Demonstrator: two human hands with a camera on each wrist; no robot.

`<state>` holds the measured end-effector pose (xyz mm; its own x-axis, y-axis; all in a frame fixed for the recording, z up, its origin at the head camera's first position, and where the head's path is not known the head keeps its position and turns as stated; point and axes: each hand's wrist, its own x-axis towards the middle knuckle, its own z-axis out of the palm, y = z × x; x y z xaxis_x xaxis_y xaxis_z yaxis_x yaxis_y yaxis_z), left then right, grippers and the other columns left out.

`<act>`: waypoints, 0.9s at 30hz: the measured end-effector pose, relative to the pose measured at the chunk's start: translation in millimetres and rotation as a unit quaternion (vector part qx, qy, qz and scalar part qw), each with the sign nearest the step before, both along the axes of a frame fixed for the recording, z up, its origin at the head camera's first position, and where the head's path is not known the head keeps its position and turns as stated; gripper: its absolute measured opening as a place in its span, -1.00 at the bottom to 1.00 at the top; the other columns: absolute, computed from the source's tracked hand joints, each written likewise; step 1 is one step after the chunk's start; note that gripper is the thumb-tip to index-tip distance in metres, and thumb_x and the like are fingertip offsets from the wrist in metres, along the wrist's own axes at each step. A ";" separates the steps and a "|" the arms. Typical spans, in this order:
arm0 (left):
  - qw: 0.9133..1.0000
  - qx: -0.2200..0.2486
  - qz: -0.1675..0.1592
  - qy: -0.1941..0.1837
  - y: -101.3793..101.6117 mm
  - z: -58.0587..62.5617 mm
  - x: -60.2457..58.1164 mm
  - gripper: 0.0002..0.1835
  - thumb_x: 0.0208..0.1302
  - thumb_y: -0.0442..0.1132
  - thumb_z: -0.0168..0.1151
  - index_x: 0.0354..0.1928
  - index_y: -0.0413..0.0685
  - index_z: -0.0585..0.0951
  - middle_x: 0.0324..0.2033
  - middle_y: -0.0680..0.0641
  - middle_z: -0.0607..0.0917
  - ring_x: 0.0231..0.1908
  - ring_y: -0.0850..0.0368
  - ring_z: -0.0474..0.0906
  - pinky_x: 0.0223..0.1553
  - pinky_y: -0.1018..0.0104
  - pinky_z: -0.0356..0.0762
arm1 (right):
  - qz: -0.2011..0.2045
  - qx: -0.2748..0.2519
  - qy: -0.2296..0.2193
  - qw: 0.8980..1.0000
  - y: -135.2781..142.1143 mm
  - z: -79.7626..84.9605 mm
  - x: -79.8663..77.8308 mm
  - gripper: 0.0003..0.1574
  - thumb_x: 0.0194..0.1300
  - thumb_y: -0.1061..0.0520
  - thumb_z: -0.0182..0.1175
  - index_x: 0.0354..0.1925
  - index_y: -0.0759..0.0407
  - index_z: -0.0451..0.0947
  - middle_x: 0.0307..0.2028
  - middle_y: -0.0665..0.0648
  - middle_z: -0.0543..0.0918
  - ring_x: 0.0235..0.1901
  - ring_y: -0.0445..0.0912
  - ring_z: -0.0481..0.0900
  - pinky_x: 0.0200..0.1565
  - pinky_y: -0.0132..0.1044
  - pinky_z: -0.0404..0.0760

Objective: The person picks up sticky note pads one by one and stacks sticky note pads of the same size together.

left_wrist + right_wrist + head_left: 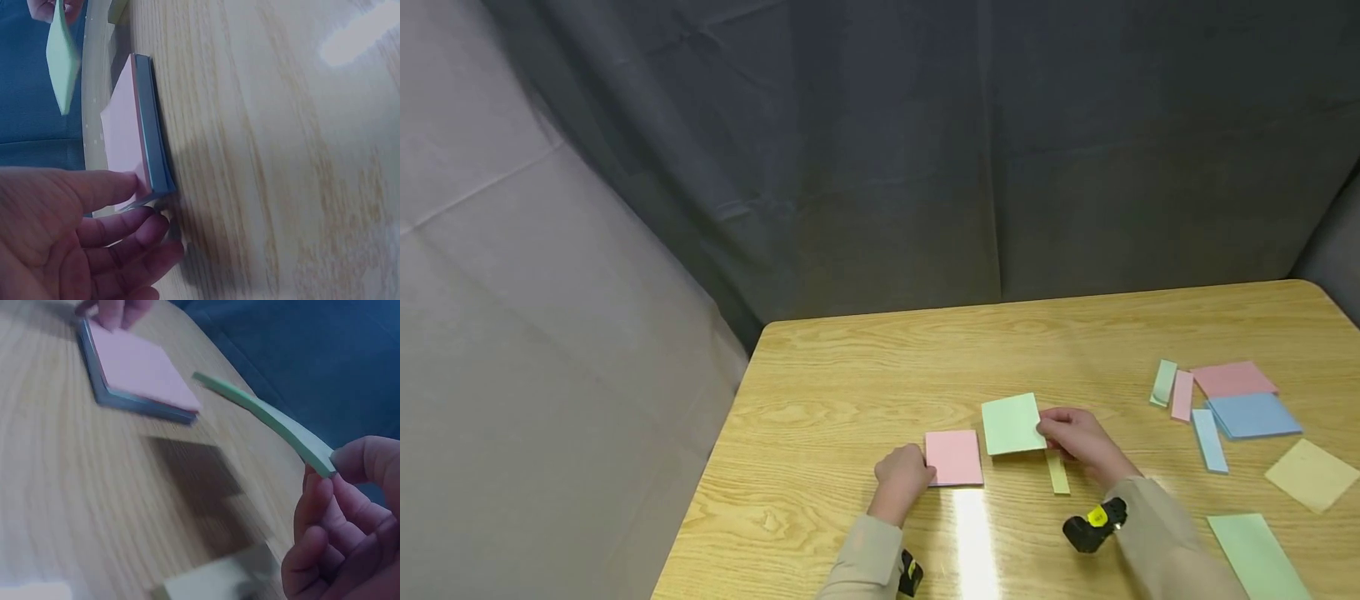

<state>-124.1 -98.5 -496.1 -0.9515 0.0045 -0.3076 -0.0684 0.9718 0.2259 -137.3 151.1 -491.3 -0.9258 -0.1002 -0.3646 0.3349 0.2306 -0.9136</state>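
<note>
A pink sticky note pad (952, 457) lies on top of a blue pad (147, 125), the two stacked on the table. My left hand (904, 473) pinches the near left corner of this stack, thumb on the pink face and fingers curled at the side. To the right, my right hand (1078, 442) holds a green sticky note pad (1011, 425) by its right edge between thumb and fingers. The green pad is raised above the table, slightly bowed, its shadow below in the right wrist view. Under that hand lies a narrow yellow strip pad (1057, 472).
Toward the right lie a pink pad (1234, 379), a blue pad (1255, 415), a yellow square pad (1312, 475) and a larger green pad (1258, 557). Narrow green (1163, 382), pink (1182, 395) and light blue strips (1210, 441) lie beside them. A dark curtain (880, 167) hangs behind the table.
</note>
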 end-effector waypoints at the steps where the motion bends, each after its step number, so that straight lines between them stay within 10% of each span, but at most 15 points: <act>1: 1.000 -0.002 0.000 0.000 0.1 0.1 -0.2 -0.52 0.12 -0.09 0.20 -0.85 0.02 0.26 -0.84 0.08 0.24 -0.75 0.20 0.13 -0.63 0.29 0.17 | 0.002 0.000 0.000 1.000 -2.7 -0.5 0.1 -0.48 0.19 0.18 0.00 0.04 0.51 0.27 -0.52 0.05 0.44 -0.52 -0.13 0.36 -0.49 -0.32 0.34; 27: 1.000 -0.015 0.017 -0.005 0.3 0.7 -0.8 -0.58 0.29 -0.06 -0.05 -0.72 -0.05 0.36 -0.72 -0.01 0.39 -0.66 0.13 0.31 -0.53 0.19 0.32 | -0.018 -0.026 -0.004 0.999 -77.4 -23.1 7.2 -0.72 0.08 0.31 0.03 -0.19 0.46 0.41 -0.54 0.11 0.47 -0.58 -0.15 0.38 -0.56 -0.34 0.33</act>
<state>-125.0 -98.2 -495.3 -0.9480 -0.0379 -0.3161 -0.1041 0.9752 0.1953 -130.1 73.7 -514.4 -0.9263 -0.0866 -0.3668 0.3490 0.1705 -0.9215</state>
